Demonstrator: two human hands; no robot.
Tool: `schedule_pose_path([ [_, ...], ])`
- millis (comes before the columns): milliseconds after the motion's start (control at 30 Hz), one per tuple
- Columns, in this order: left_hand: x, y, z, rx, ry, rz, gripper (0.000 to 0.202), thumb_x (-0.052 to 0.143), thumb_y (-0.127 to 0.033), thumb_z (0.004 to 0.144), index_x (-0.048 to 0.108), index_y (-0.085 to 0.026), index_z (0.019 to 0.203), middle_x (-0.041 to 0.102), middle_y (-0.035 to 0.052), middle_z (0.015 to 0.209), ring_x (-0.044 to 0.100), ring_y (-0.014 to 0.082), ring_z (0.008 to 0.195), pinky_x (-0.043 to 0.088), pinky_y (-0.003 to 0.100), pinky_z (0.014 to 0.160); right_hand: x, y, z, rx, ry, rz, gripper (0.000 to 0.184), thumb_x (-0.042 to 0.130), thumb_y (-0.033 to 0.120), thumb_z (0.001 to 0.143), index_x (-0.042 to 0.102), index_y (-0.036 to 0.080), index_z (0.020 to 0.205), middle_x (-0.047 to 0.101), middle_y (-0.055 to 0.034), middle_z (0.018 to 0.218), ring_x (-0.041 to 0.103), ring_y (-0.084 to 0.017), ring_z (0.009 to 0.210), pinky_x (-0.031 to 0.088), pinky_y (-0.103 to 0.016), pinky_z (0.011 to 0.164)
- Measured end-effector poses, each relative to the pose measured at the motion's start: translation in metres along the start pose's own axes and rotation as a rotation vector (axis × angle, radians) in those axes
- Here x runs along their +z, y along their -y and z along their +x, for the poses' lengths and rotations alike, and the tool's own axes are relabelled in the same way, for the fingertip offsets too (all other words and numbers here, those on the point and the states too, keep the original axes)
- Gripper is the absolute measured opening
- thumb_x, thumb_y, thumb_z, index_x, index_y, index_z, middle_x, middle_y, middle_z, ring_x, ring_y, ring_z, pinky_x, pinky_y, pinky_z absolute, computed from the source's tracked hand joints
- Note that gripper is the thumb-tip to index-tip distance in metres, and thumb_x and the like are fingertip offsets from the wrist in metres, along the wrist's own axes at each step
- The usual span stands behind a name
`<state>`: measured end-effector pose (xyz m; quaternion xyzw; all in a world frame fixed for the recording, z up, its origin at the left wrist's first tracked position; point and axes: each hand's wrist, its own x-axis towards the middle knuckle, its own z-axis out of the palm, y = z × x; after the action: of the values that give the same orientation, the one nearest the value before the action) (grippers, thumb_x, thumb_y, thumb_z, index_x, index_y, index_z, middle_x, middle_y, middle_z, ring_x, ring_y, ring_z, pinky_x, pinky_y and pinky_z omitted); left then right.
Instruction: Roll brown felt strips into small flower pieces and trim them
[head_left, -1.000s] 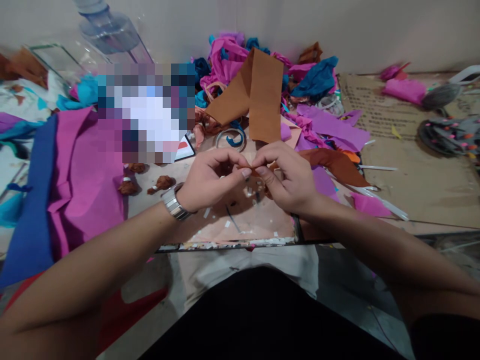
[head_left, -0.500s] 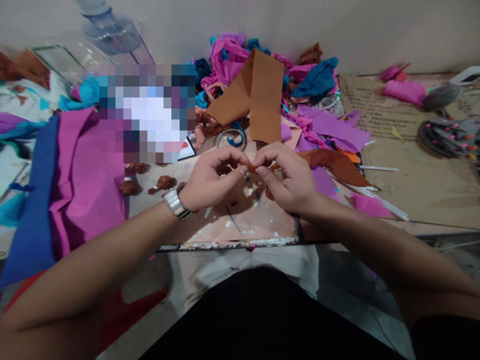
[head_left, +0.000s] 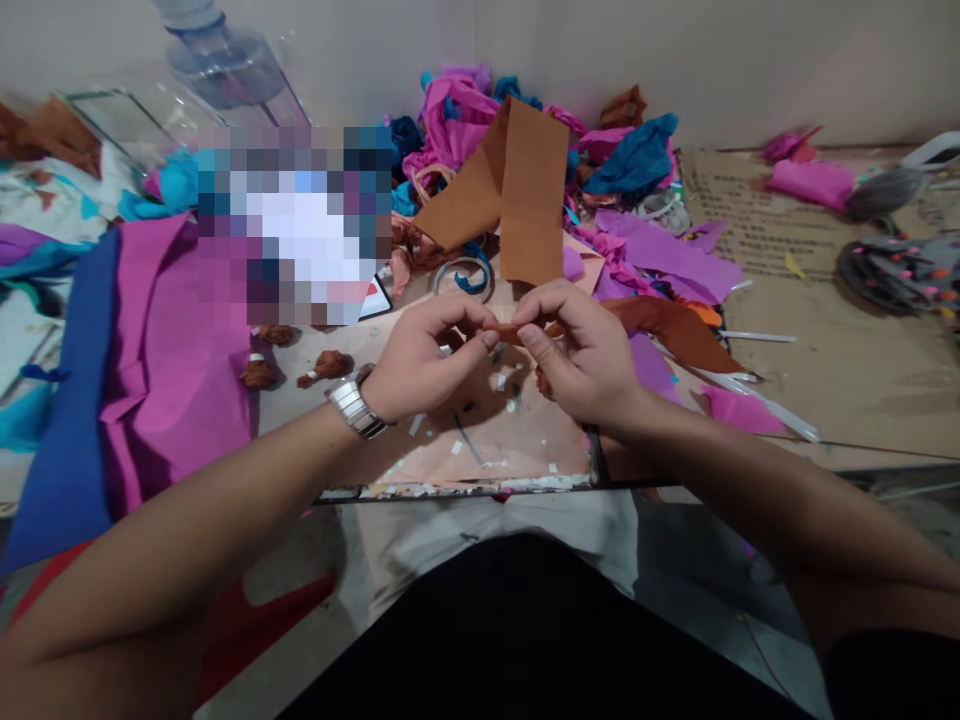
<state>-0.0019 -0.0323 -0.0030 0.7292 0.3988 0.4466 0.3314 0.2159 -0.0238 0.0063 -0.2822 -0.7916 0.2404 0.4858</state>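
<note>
Between my two hands runs a narrow twisted strip of brown crepe paper (head_left: 508, 331), pinched at both ends over the table. My left hand (head_left: 431, 355), with a metal watch on the wrist, holds its left end between thumb and forefinger. My right hand (head_left: 581, 350) grips the other end the same way. From behind the right hand a wider brown paper strip (head_left: 675, 340) trails to the right; whether the two join is hidden. Several brown paper knobs (head_left: 330, 366) lie left of my left hand. Behind my hands rests a tape roll (head_left: 463, 278).
Flat brown paper strips (head_left: 534, 190) lie on a heap of pink, purple and blue crepe paper (head_left: 457, 120). Pink sheets (head_left: 172, 380) cover the left side, near a large clear bottle (head_left: 232, 70). Cardboard (head_left: 810, 380) and a dark pincushion-like thing (head_left: 892, 275) are on the right.
My right hand has shifted slightly right, so a longer piece of the brown crepe paper shows between my fingertips. The left hand is nearly still.
</note>
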Motion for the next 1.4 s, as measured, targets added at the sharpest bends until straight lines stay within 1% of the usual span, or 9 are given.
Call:
schedule_pose_path([
  [67, 0.000, 0.000, 0.000, 0.017, 0.008, 0.038, 0.016, 0.072, -0.036, 0.095, 0.071, -0.020, 0.091, 0.070, 0.0051, 0.087, 0.062, 0.0165, 0.077, 0.049, 0.031, 0.067, 0.000, 0.000, 0.000, 0.001, 0.008, -0.008, 0.014, 0.061, 0.035, 0.105, 0.066, 0.022, 0.103, 0.072, -0.0042, 0.098, 0.067, -0.017, 0.090, 0.054, -0.033, 0.085],
  [133, 0.000, -0.002, 0.000, 0.057, -0.001, 0.076, 0.014, 0.072, -0.035, 0.094, 0.071, -0.021, 0.095, 0.071, 0.0064, 0.092, 0.063, 0.0179, 0.082, 0.050, 0.032, 0.068, 0.000, -0.001, 0.000, -0.001, 0.019, -0.018, 0.014, 0.061, 0.035, 0.105, 0.065, 0.022, 0.103, 0.072, -0.0045, 0.099, 0.067, -0.018, 0.090, 0.054, -0.034, 0.085],
  [267, -0.001, -0.007, 0.002, 0.186, -0.094, 0.150, 0.023, 0.074, -0.037, 0.092, 0.071, -0.023, 0.110, 0.070, 0.0101, 0.108, 0.063, 0.0229, 0.097, 0.053, 0.037, 0.075, 0.001, -0.005, -0.002, -0.021, 0.043, -0.047, 0.010, 0.062, 0.032, 0.104, 0.066, 0.023, 0.105, 0.072, -0.0038, 0.100, 0.067, -0.018, 0.092, 0.054, -0.033, 0.084],
  [367, -0.002, -0.009, 0.002, 0.236, -0.117, 0.176, 0.018, 0.074, -0.039, 0.093, 0.071, -0.024, 0.103, 0.070, 0.0095, 0.104, 0.063, 0.0242, 0.100, 0.054, 0.041, 0.084, 0.002, -0.008, -0.003, -0.056, 0.054, -0.046, 0.009, 0.063, 0.031, 0.103, 0.066, 0.023, 0.106, 0.072, -0.0031, 0.099, 0.067, -0.017, 0.092, 0.053, -0.032, 0.084],
  [467, -0.002, -0.008, 0.002, 0.227, -0.084, 0.155, 0.018, 0.073, -0.042, 0.094, 0.071, -0.024, 0.096, 0.070, 0.0073, 0.099, 0.065, 0.0228, 0.094, 0.054, 0.042, 0.088, 0.003, -0.009, -0.002, -0.073, 0.057, -0.049, 0.011, 0.063, 0.033, 0.104, 0.066, 0.023, 0.105, 0.072, -0.0035, 0.100, 0.067, -0.018, 0.093, 0.054, -0.033, 0.085],
  [600, 0.000, -0.007, 0.002, 0.195, -0.065, 0.121, 0.021, 0.072, -0.044, 0.095, 0.071, -0.024, 0.094, 0.070, 0.0065, 0.095, 0.065, 0.0215, 0.090, 0.054, 0.040, 0.085, 0.003, -0.010, -0.002, -0.079, 0.072, -0.050, 0.013, 0.064, 0.036, 0.104, 0.065, 0.023, 0.104, 0.072, -0.0030, 0.098, 0.067, -0.018, 0.091, 0.054, -0.032, 0.083],
  [900, -0.002, -0.011, 0.000, 0.201, -0.085, 0.120, 0.018, 0.071, -0.042, 0.096, 0.073, -0.024, 0.093, 0.070, 0.0073, 0.098, 0.066, 0.0226, 0.095, 0.055, 0.044, 0.094, -0.001, -0.005, 0.000, -0.108, 0.046, -0.072, 0.012, 0.068, 0.036, 0.102, 0.068, 0.023, 0.102, 0.073, -0.0020, 0.093, 0.068, -0.016, 0.086, 0.054, -0.030, 0.079],
  [1067, -0.002, -0.008, 0.000, 0.201, -0.073, 0.055, 0.017, 0.073, -0.041, 0.095, 0.076, -0.025, 0.093, 0.072, 0.0069, 0.097, 0.068, 0.0215, 0.092, 0.055, 0.042, 0.089, -0.002, -0.004, 0.001, -0.141, 0.045, -0.070, 0.011, 0.070, 0.034, 0.101, 0.069, 0.023, 0.100, 0.073, -0.0013, 0.091, 0.068, -0.015, 0.084, 0.053, -0.030, 0.078],
  [1400, -0.002, -0.005, 0.000, 0.185, -0.035, -0.001, 0.019, 0.073, -0.041, 0.096, 0.074, -0.024, 0.089, 0.071, 0.0073, 0.094, 0.066, 0.0197, 0.089, 0.055, 0.040, 0.085, -0.003, -0.004, 0.001, -0.135, 0.049, -0.115, 0.021, 0.071, 0.044, 0.100, 0.072, 0.023, 0.100, 0.076, -0.0016, 0.091, 0.070, -0.016, 0.085, 0.052, -0.032, 0.082],
])
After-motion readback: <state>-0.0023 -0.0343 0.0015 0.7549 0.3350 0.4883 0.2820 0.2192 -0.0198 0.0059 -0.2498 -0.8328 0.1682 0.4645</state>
